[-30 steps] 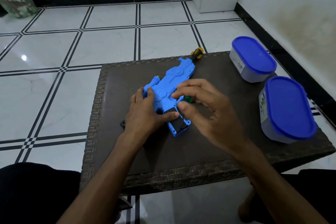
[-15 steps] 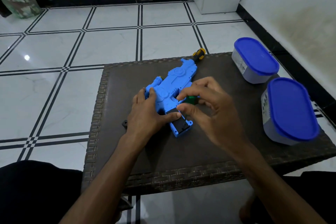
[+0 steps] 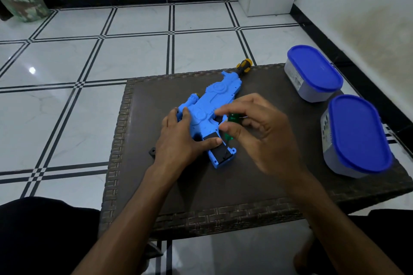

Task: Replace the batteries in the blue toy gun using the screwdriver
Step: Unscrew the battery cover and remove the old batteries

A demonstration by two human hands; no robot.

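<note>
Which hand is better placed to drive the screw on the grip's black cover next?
The right hand: it holds the green screwdriver with its tip down at the toy gun grip. The left hand is pinning the gun flat.

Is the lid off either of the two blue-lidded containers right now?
No: both blue-lidded containers sit closed on the right side of the table, each with its lid seated on top.
</note>
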